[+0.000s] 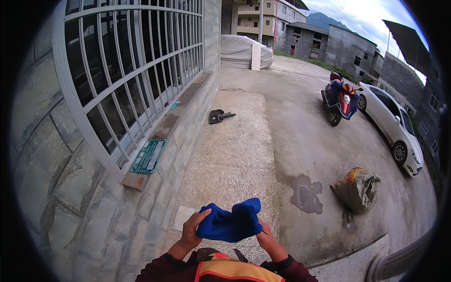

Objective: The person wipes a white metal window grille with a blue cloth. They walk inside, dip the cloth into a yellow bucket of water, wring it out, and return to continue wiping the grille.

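A blue cloth (229, 225) is stretched between my two hands in front of my body, its upper edge folded and bunched. My left hand (192, 229) grips its left end, the thumb lying over the fabric. At the right end my right hand (266, 237) holds the cloth, with some fingers hidden behind it. Below them shows the yellow apron with red trim (236, 269) that I wear over dark red sleeves.
To the left, a barred window (134, 70) has a stone sill bearing a green printed plate (148, 156). A black object (220, 116) lies on the paving. Right stand a stuffed sack (357, 192) beside a puddle (306, 194), a red scooter (341, 98) and a white car (391, 116).
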A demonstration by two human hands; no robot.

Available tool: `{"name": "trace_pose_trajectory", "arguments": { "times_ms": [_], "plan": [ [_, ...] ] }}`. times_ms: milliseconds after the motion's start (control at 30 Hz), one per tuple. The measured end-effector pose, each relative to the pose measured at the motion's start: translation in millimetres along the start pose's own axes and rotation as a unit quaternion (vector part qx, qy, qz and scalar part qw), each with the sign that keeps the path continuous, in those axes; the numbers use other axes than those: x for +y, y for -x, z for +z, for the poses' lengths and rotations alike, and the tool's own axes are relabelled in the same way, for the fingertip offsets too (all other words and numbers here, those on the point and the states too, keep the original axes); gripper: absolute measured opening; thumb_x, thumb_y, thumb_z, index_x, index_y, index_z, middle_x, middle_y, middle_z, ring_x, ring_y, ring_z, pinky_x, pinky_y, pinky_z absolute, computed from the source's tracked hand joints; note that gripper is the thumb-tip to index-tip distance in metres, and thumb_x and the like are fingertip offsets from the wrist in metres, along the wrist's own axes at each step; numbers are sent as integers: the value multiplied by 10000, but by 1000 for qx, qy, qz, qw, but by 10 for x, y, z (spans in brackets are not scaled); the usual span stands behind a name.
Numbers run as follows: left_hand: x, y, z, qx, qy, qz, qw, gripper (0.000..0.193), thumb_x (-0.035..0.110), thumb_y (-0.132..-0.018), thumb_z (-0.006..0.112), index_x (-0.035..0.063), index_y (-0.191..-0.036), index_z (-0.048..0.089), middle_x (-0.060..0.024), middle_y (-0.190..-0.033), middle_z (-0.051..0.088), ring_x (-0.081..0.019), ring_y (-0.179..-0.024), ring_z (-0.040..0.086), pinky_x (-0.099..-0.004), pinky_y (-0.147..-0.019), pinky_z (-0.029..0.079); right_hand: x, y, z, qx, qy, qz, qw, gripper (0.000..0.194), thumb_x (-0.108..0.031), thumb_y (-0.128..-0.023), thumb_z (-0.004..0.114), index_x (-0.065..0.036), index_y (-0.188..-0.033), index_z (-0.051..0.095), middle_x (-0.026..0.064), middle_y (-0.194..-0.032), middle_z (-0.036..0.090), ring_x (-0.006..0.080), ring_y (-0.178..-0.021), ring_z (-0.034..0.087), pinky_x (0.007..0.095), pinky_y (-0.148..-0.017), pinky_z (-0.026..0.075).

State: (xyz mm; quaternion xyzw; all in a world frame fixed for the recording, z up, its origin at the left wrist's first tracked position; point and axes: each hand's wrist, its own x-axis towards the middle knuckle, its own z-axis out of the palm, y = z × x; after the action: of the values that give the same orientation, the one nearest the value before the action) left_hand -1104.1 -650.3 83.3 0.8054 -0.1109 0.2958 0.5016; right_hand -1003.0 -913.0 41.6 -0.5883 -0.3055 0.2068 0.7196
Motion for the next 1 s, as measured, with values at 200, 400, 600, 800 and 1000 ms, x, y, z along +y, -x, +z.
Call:
{"name": "trace_pose_trajectory", "arguments": {
  "times_ms": [200,400,600,800,1000],
  "plan": [
    [-1148,-1172,16,29,-68,12,997,574,208,-870,707,69,-1391,512,-181,-1222,602,-347,-1108,593,-396,-957,461,306,-1883,-263,-154,50,-140,977,429,-232,-955,588,-9,-1320,552,194,-1459,449,344,-1375,387,419,-1136,269],
    [-2295,-2730,102,-44,-38,37,998,601,292,-877,688,79,-1405,495,-148,-1178,603,-340,-1101,575,-397,-953,444,417,-3312,-802,-35,-30,-2,999,381,-230,-946,585,11,-1242,590,166,-1396,506,314,-1335,429,403,-1115,297],
    [-3228,-4024,437,-51,93,-7,994,569,115,-802,713,62,-1334,518,-124,-1137,586,-295,-1022,593,-365,-879,491,453,-4630,-1452,-33,88,-45,995,469,-252,-925,617,16,-1306,563,138,-1310,567,267,-1218,509,374,-1046,371],
    [-4309,-4992,575,-35,-47,-88,994,540,7,-695,722,70,-1220,614,-97,-971,614,-287,-898,609,-376,-793,503,844,-6068,-2124,-101,44,-20,994,654,-404,-913,642,32,-1379,498,157,-1335,556,256,-1210,528,366,-1049,369],
    [-5003,-6018,376,63,-208,-86,972,393,50,-718,699,53,-1111,678,-109,-956,606,-265,-951,607,-358,-804,501,1151,-7723,-2689,-215,-33,-25,976,574,-338,-943,633,31,-1365,507,199,-1454,473,298,-1353,443,383,-1105,335]
  ]
}}
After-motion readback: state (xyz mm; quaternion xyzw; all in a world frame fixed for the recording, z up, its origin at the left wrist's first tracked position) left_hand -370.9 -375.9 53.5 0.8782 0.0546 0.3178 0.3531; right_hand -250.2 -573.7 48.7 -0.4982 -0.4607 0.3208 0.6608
